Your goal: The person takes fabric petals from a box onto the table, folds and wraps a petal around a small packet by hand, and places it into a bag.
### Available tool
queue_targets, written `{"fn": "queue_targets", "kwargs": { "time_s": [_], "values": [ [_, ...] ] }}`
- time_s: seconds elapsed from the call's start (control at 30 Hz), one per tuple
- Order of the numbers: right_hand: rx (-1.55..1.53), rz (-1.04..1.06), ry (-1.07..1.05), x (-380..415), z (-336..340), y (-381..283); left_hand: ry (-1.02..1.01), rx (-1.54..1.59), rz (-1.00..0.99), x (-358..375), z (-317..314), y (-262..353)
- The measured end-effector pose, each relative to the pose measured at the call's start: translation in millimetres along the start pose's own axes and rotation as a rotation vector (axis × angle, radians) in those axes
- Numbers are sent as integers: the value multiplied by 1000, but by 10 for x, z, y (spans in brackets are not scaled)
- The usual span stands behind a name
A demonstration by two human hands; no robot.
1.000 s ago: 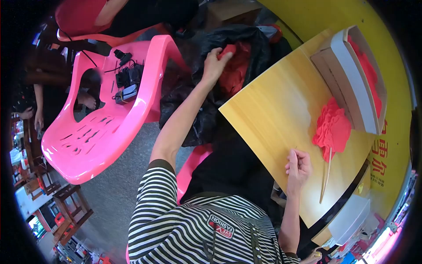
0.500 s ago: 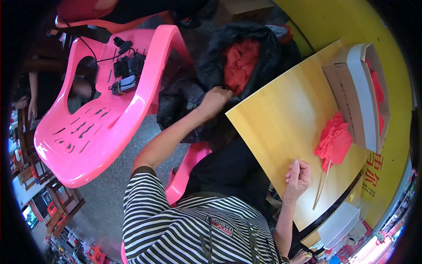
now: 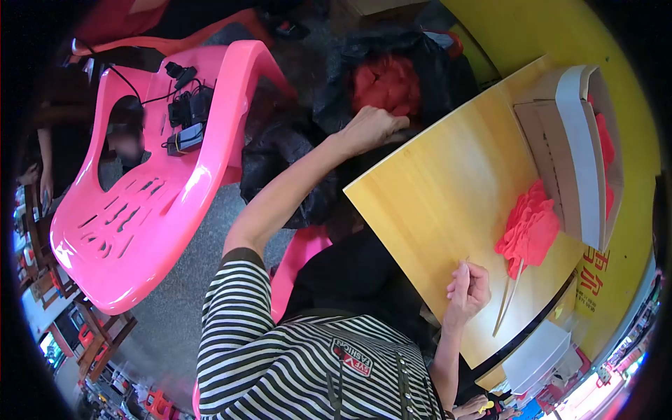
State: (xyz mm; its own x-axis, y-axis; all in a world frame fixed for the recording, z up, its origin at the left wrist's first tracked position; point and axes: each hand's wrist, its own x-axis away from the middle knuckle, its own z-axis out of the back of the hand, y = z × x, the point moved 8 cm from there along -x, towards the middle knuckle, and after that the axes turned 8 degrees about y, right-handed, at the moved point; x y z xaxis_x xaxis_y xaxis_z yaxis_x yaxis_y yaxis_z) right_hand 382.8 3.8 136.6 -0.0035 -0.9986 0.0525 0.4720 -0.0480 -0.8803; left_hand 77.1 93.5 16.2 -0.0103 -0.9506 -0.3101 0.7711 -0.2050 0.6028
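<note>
My left hand [image 3: 376, 130] is closed at the near edge of a black plastic bag [image 3: 336, 91], right beside the red, soft-looking pieces [image 3: 386, 85] inside it. What its fingers grip, if anything, is hidden. Over the near part of the wooden table, my right hand [image 3: 469, 288] is closed in a pinch; a tiny thin tip shows at the fingers, too small to name. Farther right on the tabletop [image 3: 434, 189] lies a ruffled red bundle [image 3: 530, 227], with thin sticks [image 3: 505, 308] extending from it toward me.
An open cardboard box [image 3: 549, 143] holding red pieces stands at the table's far right. To my left is a pink plastic chair [image 3: 210, 185] with black adapters and cables [image 3: 190, 106] on its seat. A yellow panel [image 3: 595, 42] borders the table.
My left hand has moved right and slightly away from me along the bag's edge, toward the table. My right hand has shifted slightly, still pinched.
</note>
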Motion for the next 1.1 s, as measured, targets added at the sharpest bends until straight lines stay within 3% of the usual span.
{"fn": "queue_targets", "kwargs": {
  "time_s": [0.1,0.13,0.23,0.3,0.33,0.43,0.53,0.57,0.63,0.7,0.73,0.83,0.87,0.97,1.03,1.1],
  "values": [
    [3,0,8,7,-7,-5,99,89,-90,133,320,212],
    [4,-3,8,11,-5,-8,188,-40,-89,210,464,203],
    [17,4,9,8,-3,-17,800,-250,268,582,1013,-83],
    [-1,-11,3,2,-8,-15,950,-219,730,975,937,-635],
    [-12,-18,-2,5,-11,-9,862,-230,916,1116,759,-986],
    [-5,-11,8,6,-3,8,817,438,1015,1186,253,-1514],
    [-9,-5,0,10,-16,-4,984,561,823,929,427,-1606],
    [-11,-3,4,2,-33,-16,1026,347,938,812,952,-1334],
    [-1,-9,-1,12,-27,-37,1139,542,884,824,1189,-1459],
    [-6,-4,-5,3,-29,-28,1257,370,715,1008,1319,-1430],
    [-5,-7,-2,12,-21,-14,1201,352,839,1087,1316,-1379],
    [-8,-2,-13,8,-23,-20,809,-32,744,925,1443,-1114],
    [-8,-5,-24,12,-25,-16,619,-165,870,885,1432,-1027],
    [-24,-13,-35,5,-28,-8,541,-735,614,404,1590,-368],
    [-38,-29,-25,14,-25,-2,595,-666,274,-41,1462,-144],
    [-5,8,-26,-2,-26,-25,507,-558,188,-516,1125,-284]
  ]
}}
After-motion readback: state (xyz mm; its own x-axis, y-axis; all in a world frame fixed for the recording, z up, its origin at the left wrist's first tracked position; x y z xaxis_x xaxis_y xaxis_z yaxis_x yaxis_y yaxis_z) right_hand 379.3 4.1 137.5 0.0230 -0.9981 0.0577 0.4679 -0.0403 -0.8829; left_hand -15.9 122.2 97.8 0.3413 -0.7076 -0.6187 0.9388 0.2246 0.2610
